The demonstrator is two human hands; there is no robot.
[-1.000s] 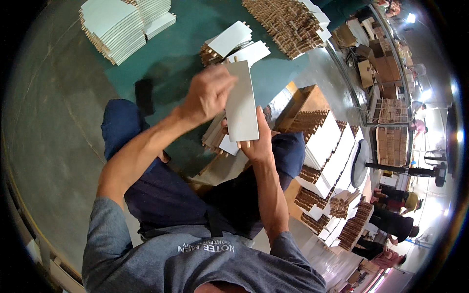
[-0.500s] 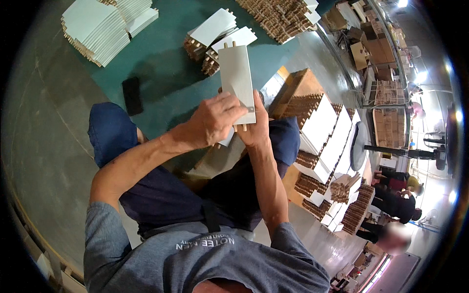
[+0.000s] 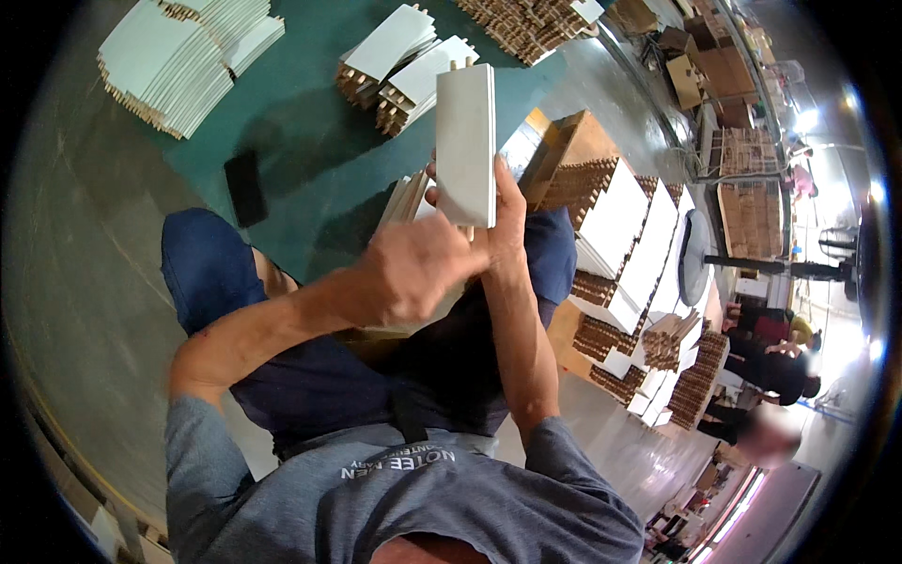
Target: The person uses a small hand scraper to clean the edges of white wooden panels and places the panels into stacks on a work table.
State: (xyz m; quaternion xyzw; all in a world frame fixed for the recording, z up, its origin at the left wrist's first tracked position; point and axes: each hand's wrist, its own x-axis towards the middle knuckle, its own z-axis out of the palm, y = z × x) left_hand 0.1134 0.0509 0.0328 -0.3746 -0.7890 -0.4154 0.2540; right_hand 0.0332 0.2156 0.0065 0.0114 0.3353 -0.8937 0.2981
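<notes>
A white rectangular board [image 3: 465, 141] with short wooden dowels at its far end stands above my lap, tilted up. My right hand [image 3: 507, 211] grips its lower part from the right and beneath, with fingertips showing past the left edge. A doubled line along the right side suggests more than one layer; I cannot tell for sure. My left hand [image 3: 413, 263] is just below the board's near end. Its fingers look curled but are smeared by motion, and whatever they may hold is hidden. More white pieces [image 3: 404, 199] lie behind that hand, partly covered.
Small piles of white dowelled boards [image 3: 390, 42] lie on the green surface [image 3: 301, 160], near a black phone [image 3: 246, 188]. A larger fanned stack [image 3: 169, 66] sits far left. Board stacks [image 3: 611, 226] rise at my right, with a black fan [image 3: 695, 256] beyond. People stand in the background.
My left hand has come off the board's face, moving down toward me. The board, still in my right hand, has shifted slightly up and turned a little.
</notes>
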